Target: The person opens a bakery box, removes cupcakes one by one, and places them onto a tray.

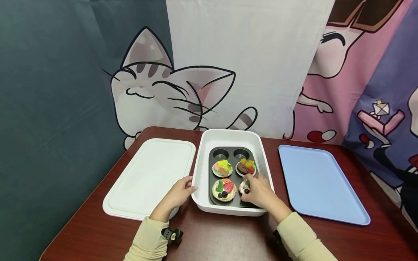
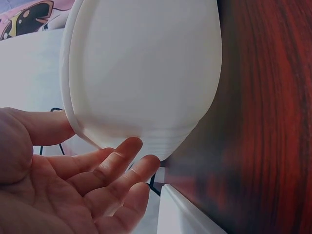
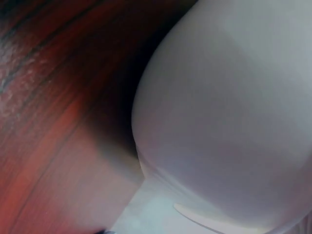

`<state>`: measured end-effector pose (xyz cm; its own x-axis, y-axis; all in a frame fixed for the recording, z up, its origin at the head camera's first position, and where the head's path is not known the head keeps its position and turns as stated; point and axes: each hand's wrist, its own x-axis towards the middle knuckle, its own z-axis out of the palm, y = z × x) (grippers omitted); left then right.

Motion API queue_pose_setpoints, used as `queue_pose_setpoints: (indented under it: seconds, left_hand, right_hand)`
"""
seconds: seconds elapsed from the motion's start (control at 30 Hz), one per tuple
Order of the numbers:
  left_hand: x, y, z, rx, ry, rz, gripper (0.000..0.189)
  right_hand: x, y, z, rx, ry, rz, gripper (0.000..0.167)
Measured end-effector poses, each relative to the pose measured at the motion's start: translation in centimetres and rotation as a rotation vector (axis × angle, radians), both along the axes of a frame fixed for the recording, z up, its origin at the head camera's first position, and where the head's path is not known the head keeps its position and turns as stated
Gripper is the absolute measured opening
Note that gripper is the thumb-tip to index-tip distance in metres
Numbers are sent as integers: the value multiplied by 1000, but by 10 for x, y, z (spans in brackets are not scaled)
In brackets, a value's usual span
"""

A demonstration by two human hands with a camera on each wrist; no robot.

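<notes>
A dark muffin tin [image 1: 213, 152] lies inside a deep white tray [image 1: 203, 163]. My left hand [image 1: 180, 191] holds the tray's left rim near the front corner, thumb at the rim and fingers against the outer wall in the left wrist view. In the tin's front right cup, my right hand [image 1: 260, 192] grips a small fruit tart [image 1: 244, 187], partly hidden by the fingers. Beside it sits a larger tart with strawberry and dark berries [image 1: 224, 190]. Behind are a yellow-and-pink tart [image 1: 222, 168] and a chocolate tart [image 1: 243, 168]. The right wrist view shows only the tray's outer wall [image 3: 219, 107].
A flat white board [image 1: 150, 174] lies on the table to the left of the deep tray. To the right is a shallow blue tray [image 1: 320, 185]. The dark red wooden table [image 1: 215, 235] meets a cartoon-printed curtain [image 1: 209, 43] at the back.
</notes>
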<state>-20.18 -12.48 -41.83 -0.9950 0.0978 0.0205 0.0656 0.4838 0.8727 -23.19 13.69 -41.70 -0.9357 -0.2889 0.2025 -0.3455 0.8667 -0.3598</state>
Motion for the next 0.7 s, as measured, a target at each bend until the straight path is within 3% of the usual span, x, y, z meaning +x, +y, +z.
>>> queue_pose_setpoints:
  seconds: [0.17, 0.37, 0.5, 0.7]
  left_hand:
    - [1, 0, -1, 7, -3, -9, 38]
    - [0, -1, 1, -6, 12, -8, 38]
    - [-1, -2, 2, -20, 12, -10, 39]
    - [1, -1, 1, -11, 3, -6, 39]
  right_hand:
    - [4, -1, 0, -37, 97, -13, 49]
    - [11, -6, 28, -163, 224, -22, 50]
    - [17, -7, 42, -151, 199, 6, 49]
    - [24, -2, 41, -102, 165, -2, 56]
